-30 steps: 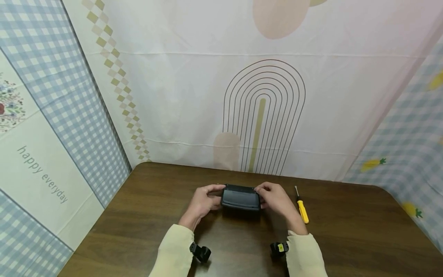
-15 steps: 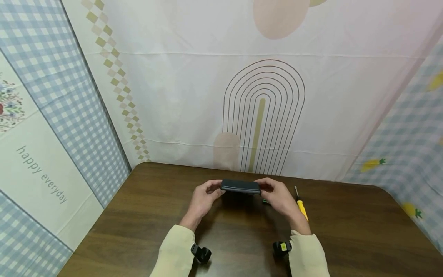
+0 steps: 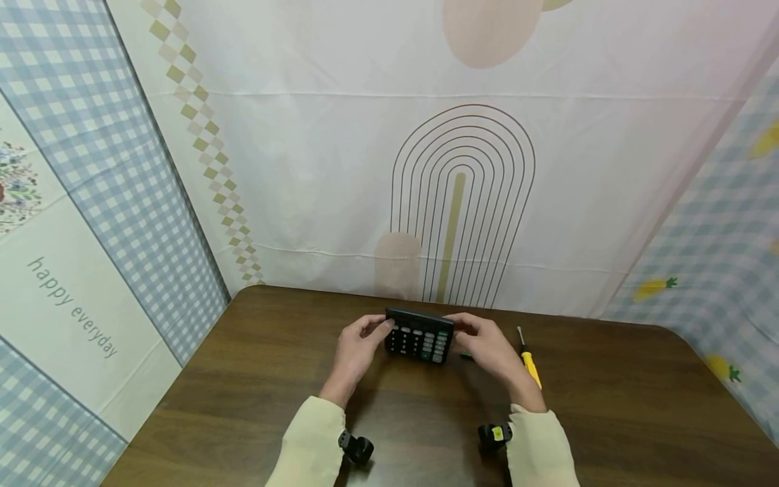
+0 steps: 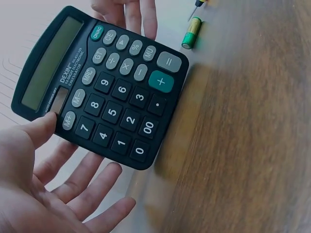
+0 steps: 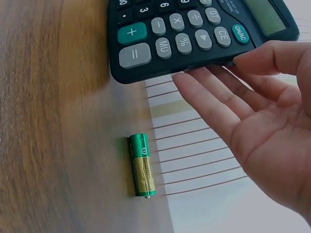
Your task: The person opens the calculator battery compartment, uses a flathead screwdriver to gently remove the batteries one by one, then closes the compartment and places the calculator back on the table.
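A black calculator (image 3: 418,336) with grey and green keys is held up over the table, its key side facing me. My left hand (image 3: 358,348) pinches its left edge; in the left wrist view the thumb presses near the M+ key while the other fingers (image 4: 99,191) reach behind. On the opposite edge, my right hand (image 3: 487,341) holds it between the thumb and fingers, seen in the right wrist view close to the ON/AC key. A green and gold battery (image 5: 142,165) lies on the table below the right hand, mostly hidden in the head view.
To the right of the right hand lies a screwdriver (image 3: 531,368) with a yellow handle. The brown wooden table (image 3: 255,379) ends at a patterned cloth (image 3: 316,169) hanging behind it. A checked cloth (image 3: 724,257) hangs at the right.
The calculator was tilted with its plain dark back showing, then seen edge-on; now its keys face me. Both hands have kept hold of its sides. The battery has come partly into view.
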A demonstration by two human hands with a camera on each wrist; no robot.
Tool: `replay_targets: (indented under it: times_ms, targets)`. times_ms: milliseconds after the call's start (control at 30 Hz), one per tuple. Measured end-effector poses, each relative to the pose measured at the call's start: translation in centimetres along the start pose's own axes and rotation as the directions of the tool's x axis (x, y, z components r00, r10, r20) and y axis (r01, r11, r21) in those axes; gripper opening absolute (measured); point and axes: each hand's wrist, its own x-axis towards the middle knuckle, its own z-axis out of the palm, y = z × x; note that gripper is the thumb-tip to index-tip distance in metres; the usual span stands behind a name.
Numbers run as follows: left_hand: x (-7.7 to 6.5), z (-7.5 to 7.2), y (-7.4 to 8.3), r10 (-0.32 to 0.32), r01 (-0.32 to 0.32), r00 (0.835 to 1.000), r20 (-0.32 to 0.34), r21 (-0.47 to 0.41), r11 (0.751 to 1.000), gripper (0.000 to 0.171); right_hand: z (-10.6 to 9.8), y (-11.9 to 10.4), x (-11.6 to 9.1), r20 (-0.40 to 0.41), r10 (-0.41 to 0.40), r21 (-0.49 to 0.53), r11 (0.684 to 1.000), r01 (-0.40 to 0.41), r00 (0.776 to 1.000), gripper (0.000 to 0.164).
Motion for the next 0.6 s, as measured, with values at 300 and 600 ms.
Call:
replay_targets:
  times_ms: [300, 600]
  targets:
    - [0.0, 0.2, -0.1, -0.024, 0.023, 1.000, -0.020, -0.027, 0.999, 0.034, 0.0, 0.5, 0.1, 0.067, -0.040, 0.123, 0.992, 0.031, 0.997, 0.042]
    - [-0.1, 0.4, -0.5, -0.078, 0.078, 0.997, 0.001, -0.048, 0.996, 0.028, 1.4, 1.4, 1.0, -0.054, 0.047, 0.140, 0.989, -0.039, 0.997, 0.045]
